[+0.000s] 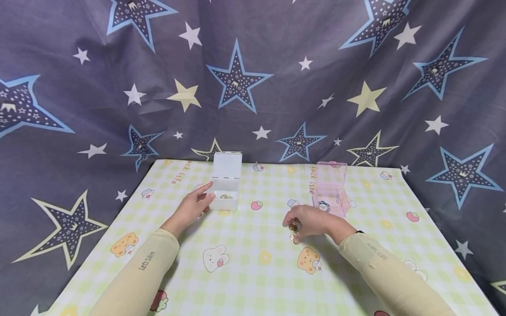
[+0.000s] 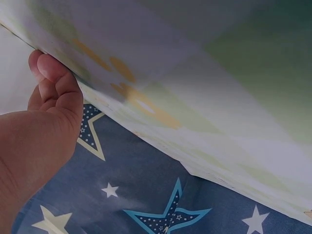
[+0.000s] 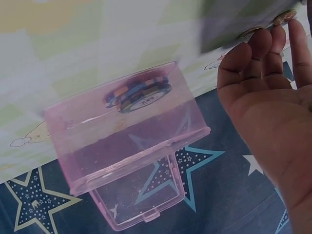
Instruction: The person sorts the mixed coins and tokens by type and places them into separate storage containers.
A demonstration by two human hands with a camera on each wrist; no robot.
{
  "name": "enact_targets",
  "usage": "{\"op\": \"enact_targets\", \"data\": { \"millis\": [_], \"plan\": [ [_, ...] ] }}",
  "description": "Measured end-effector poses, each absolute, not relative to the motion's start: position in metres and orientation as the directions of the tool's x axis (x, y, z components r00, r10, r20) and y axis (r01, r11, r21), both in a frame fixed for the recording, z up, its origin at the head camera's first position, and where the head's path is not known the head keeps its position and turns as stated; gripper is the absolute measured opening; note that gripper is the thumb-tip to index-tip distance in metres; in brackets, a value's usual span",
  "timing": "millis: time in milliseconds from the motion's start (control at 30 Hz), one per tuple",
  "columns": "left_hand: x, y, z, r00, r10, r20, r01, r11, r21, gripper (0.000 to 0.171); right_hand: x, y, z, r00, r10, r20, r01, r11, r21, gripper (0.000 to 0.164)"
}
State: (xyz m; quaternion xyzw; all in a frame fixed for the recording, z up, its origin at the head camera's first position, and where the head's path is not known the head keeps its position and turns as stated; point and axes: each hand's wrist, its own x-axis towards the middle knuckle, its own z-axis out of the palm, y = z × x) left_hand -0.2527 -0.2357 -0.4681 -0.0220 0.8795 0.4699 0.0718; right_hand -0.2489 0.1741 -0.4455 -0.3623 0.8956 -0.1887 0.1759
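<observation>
On the left of the table stands a small white box (image 1: 224, 204) with its lid (image 1: 227, 165) raised and gold coins (image 1: 225, 197) inside. My left hand (image 1: 193, 207) rests against the box's left side, index finger and thumb stretched along it. In the left wrist view, other fingers (image 2: 56, 73) are bent near the tabletop. My right hand (image 1: 310, 221) is low over the table, curled fingers and thumb around two gold coins (image 3: 285, 17). Whether these coins touch the table is unclear. Beyond that hand is a clear pink box (image 3: 122, 131), lid raised, with patterned round chips (image 3: 141, 93) inside.
A green-and-white checked cloth (image 1: 245, 281) with printed cartoons covers the table. A dark star-patterned curtain (image 1: 261, 26) hangs along the table's far edge and sides. The pink box's lid (image 1: 332, 173) leans back toward the curtain.
</observation>
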Motion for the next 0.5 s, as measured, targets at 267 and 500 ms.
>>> {"op": "enact_targets", "data": {
  "millis": [267, 500],
  "plan": [
    [-0.252, -0.235, -0.467, -0.989, 0.03, -0.147, -0.105, 0.563, 0.82, 0.062, -0.256, 0.155, -0.445, -0.736, -0.655, -0.169, -0.505, 0.698, -0.508, 0.028],
    [-0.251, -0.235, -0.467, -0.989, 0.031, -0.144, -0.103, 0.555, 0.826, 0.062, -0.27, 0.138, -0.45, -0.823, -0.535, -0.192, -0.394, 0.781, -0.485, 0.015]
  ]
}}
